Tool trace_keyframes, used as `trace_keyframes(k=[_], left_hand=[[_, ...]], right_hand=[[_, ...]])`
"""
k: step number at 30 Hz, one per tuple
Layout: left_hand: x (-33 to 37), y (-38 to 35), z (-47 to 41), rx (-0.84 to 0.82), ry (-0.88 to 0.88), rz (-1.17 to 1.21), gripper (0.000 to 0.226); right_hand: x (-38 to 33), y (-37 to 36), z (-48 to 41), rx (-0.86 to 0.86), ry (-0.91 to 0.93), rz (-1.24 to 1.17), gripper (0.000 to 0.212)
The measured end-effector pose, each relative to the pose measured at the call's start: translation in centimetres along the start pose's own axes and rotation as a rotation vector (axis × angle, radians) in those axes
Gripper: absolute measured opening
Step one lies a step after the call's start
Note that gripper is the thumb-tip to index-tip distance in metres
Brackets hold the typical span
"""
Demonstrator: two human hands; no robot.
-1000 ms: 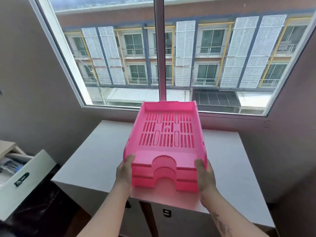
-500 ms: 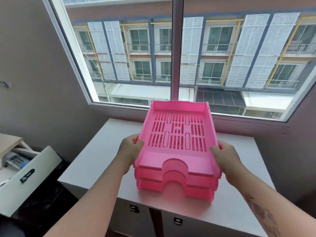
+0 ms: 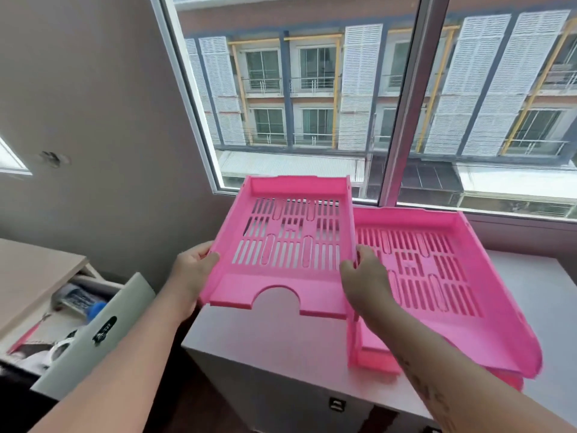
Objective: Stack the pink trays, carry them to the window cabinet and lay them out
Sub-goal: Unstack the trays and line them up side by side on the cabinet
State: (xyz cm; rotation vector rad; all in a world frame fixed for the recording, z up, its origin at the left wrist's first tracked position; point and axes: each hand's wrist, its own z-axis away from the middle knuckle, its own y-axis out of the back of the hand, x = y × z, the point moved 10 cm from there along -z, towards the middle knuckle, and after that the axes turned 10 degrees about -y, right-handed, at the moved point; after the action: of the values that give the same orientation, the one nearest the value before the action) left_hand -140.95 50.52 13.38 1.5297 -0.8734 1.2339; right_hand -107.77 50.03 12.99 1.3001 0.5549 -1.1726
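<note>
**Top tray lifted clear, layout begun at the window cabinet**

Head view: I am at the window cabinet (image 3: 281, 335), its white top under both hands. My left hand (image 3: 193, 270) clamps the left wall of one pink tray (image 3: 290, 242), fingers wrapped round the rim; my right hand (image 3: 365, 276) grips the same tray's right wall. That tray hangs in the air above the cabinet's left part, at about ten o'clock from the rest of the stack, its back wall raised toward the window (image 3: 312, 104) and its notched front edge dipping toward me. Its long axis runs from me toward the glass, roughly six to twelve o'clock, the cut-out end at six.

At three o'clock from it, the remaining stack of pink trays (image 3: 437, 276) sits on the cabinet top, just beside my right wrist. I judge it to be two trays nested, from the layered front edges, though blur there makes the count unsure. Its long axis leans from about five to eleven o'clock, the open front nearest me.

By my reckoning, stacking and carrying are done; laying out is under way, with this tray to set down and the stack to separate. An open drawer (image 3: 93, 332) sits at eight o'clock.
</note>
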Motion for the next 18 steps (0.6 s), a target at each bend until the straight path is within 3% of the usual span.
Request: trace_keyframes(k=[7,18], left_hand=[[-7.5,5.2,-0.6,0.063,0.105,0.050,0.039],[-13.3,4.3,2.0,0.059,0.219,0.085,0.033]], right_hand=[[1.5,-9.2,-0.6,-0.056,-0.096,0.045,0.039],[6.4,-11.8,-0.2,-0.043,-0.173,0.162,0.050]])
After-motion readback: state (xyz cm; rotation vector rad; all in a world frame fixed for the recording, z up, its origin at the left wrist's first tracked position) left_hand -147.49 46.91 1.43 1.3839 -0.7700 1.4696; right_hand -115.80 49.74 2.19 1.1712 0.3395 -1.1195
